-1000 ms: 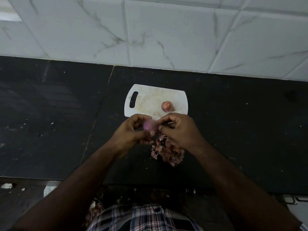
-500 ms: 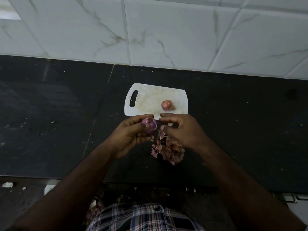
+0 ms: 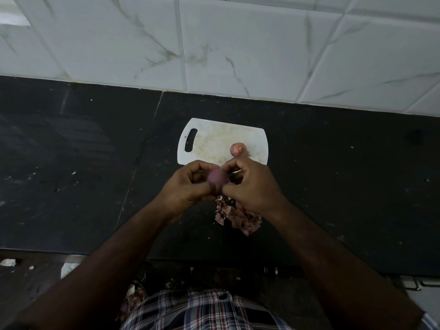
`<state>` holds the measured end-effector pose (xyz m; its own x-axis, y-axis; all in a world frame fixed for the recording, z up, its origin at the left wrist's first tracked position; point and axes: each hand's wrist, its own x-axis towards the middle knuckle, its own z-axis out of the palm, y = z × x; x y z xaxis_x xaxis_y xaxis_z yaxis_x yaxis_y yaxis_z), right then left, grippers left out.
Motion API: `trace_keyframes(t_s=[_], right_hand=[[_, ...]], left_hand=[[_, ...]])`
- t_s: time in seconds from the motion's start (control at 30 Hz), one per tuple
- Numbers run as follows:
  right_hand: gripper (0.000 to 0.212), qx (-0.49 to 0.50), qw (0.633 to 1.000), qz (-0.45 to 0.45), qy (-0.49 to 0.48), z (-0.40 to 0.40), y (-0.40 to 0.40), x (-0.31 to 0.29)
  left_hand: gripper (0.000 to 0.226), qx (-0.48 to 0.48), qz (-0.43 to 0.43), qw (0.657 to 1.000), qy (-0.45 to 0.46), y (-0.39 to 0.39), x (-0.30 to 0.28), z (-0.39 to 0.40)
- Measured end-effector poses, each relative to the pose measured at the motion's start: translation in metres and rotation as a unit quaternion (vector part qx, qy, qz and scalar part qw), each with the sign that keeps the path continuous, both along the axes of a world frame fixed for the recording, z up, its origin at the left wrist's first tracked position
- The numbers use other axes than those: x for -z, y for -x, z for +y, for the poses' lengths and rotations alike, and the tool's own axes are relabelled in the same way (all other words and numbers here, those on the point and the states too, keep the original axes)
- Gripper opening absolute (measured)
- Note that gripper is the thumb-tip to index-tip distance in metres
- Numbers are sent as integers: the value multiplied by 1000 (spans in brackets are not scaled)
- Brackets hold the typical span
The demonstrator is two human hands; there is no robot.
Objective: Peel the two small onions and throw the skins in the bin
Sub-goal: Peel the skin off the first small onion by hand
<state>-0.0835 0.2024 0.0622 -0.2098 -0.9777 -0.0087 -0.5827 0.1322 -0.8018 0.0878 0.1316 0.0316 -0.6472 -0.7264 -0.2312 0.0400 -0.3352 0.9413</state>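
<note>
A small purple onion [image 3: 217, 177] is held between my two hands above the dark counter. My left hand [image 3: 188, 184] grips it from the left, thumb under it. My right hand [image 3: 250, 184] pinches at its right side with fingertips. A second small onion [image 3: 237, 148], still pinkish-brown, lies on the white cutting board [image 3: 209, 141] just beyond my hands. A heap of onion skins [image 3: 238, 216] lies on the counter below my right hand, partly hidden by the wrist. No bin is in view.
The black stone counter [image 3: 71, 163] runs left and right, backed by a white marble-tile wall [image 3: 238, 48]. Its front edge lies near my body. Some skin scraps [image 3: 133, 296] and white bits [image 3: 9, 262] lie on the floor below.
My hands have closed together around the onion again and turned it; its smooth purple side now faces up. The other onion and the skin heap have not moved.
</note>
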Motion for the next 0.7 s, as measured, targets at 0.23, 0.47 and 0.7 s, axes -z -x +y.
trace_keyframes(t_s=[0.23, 0.47, 0.7], right_hand=[[29, 12, 1000, 4, 11, 2, -2, 0], [22, 16, 1000, 0, 22, 1, 6, 3], [28, -19, 992, -123, -32, 2, 16, 3]], left_hand=[[46, 11, -3, 1000, 9, 1, -4, 2], [24, 7, -23, 1000, 2, 1, -3, 2], [39, 19, -10, 998, -54, -2, -2, 1]])
